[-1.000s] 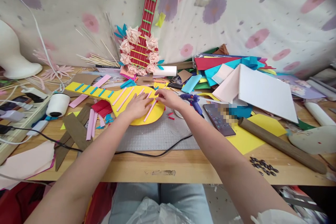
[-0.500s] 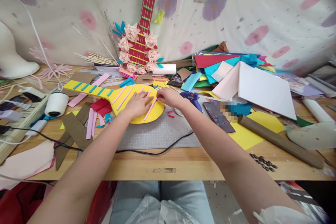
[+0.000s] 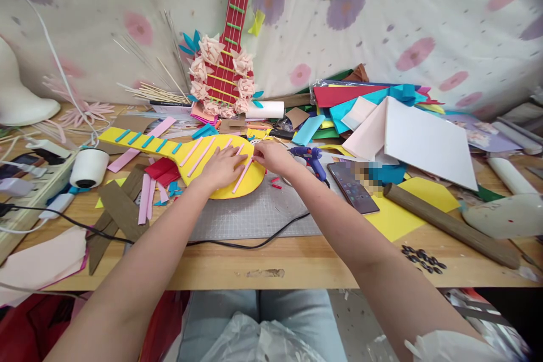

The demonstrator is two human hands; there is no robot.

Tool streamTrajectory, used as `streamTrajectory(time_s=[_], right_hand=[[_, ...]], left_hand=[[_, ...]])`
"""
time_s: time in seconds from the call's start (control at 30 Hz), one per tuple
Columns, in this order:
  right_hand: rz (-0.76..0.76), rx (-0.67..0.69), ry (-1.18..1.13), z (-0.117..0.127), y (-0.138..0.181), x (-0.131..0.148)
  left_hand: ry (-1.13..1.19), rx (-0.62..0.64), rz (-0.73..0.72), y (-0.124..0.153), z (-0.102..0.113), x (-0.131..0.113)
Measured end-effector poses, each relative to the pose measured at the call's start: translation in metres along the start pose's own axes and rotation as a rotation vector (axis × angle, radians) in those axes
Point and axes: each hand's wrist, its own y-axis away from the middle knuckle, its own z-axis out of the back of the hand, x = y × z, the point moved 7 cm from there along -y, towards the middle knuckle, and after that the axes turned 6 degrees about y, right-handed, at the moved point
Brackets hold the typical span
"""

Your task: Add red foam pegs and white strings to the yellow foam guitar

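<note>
A yellow paper lute-shaped instrument [image 3: 186, 177] lies on a grey cutting mat [image 3: 254, 222], its neck pointing left. Short blue strips cross the neck and slanted pink strips cross the round body. My left hand [image 3: 221, 169] rests on the body with fingers spread, over part of the pink strips. At the body's right side, the bent fingers of my right hand [image 3: 271, 156] are pinched at the upper end of the rightmost pink strip [image 3: 242, 176]. The fingertips partly hide that end.
A blue glue gun [image 3: 311, 159] and a phone [image 3: 353, 188] lie right of my right hand. Behind stands a red flowered paper instrument [image 3: 227, 68]. Coloured sheets [image 3: 365, 96] are piled at back right; a brown tube [image 3: 452, 226] lies in front. A black cable [image 3: 258, 246] crosses the mat's front.
The view has shifted very slightly. Both hands keep their places on the yellow instrument, and nothing else has visibly moved.
</note>
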Motion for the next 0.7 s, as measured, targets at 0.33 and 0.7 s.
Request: streamTrajectory(time_s=[0.33,0.7], right_hand=[[-0.071,-0.099,-0.192,0.015,0.015,-0.012],[-0.636,0.28,-0.126,0.011,0.136,-0.146]], left_hand=[[-0.001,0.0,-0.007,0.001,0.001,0.0],[-0.045,-0.045,0.004,0.006,0.0,-0.008]])
